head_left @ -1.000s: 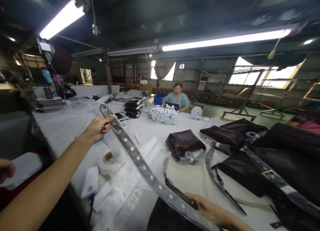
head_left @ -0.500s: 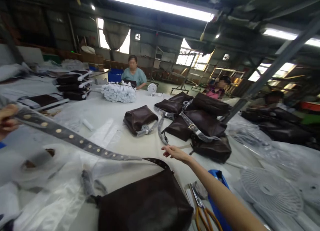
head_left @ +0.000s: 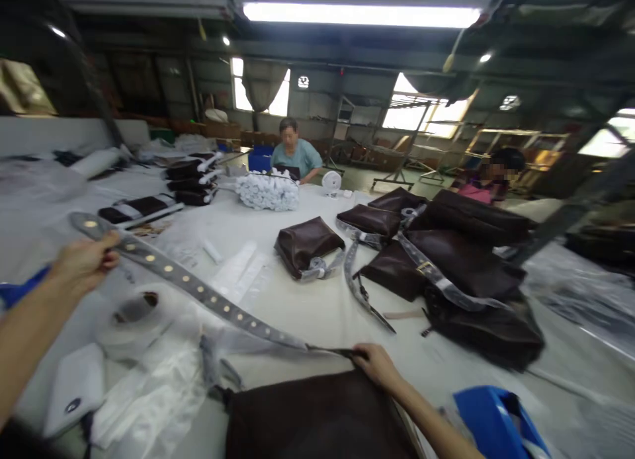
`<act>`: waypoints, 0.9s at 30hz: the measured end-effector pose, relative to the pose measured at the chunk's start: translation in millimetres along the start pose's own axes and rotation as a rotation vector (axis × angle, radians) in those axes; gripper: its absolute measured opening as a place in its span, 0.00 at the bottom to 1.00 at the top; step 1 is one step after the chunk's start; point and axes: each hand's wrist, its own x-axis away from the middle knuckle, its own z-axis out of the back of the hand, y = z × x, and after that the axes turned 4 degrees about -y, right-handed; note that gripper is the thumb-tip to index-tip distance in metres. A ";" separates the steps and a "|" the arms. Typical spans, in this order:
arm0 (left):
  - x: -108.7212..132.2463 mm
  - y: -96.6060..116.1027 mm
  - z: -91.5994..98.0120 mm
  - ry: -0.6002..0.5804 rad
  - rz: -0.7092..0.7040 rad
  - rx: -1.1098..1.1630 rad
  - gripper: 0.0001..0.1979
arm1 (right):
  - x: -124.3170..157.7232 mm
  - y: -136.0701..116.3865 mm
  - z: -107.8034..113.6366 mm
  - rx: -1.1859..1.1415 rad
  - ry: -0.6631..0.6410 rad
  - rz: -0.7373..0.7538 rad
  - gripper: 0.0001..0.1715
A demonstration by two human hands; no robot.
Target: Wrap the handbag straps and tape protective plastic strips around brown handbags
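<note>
My left hand is closed on the far end of a grey studded strap and holds it raised and stretched to the left. At the strap's near end, my right hand pinches it where it meets a dark brown leather bag lying on the table right in front of me. The strap is wrapped in clear film and runs taut between both hands.
A roll of white tape, plastic sheets and a white device lie at the left. More brown bags pile at the right, one small bag mid-table. A blue object sits near right. Two people sit at the far side.
My right hand, which was stretched open above the table, has come back and closed on the strap's near end. The view has swung left; my left hand still holds the strap up.
</note>
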 end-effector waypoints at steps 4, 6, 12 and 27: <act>10.9 -11.8 -2.6 -0.213 0.046 0.033 0.13 | -26.4 -31.7 17.4 0.074 0.091 0.102 0.29; 23.5 -17.9 -13.2 -0.306 0.055 0.079 0.13 | -42.9 -79.4 30.2 0.017 0.155 0.218 0.34; 81.9 -26.9 -56.5 -0.594 0.086 0.216 0.17 | -47.8 -266.6 32.5 -0.297 0.067 0.701 0.31; 108.7 -70.7 -68.1 -0.613 0.130 0.407 0.25 | -24.2 -325.9 46.7 -0.060 0.283 0.526 0.29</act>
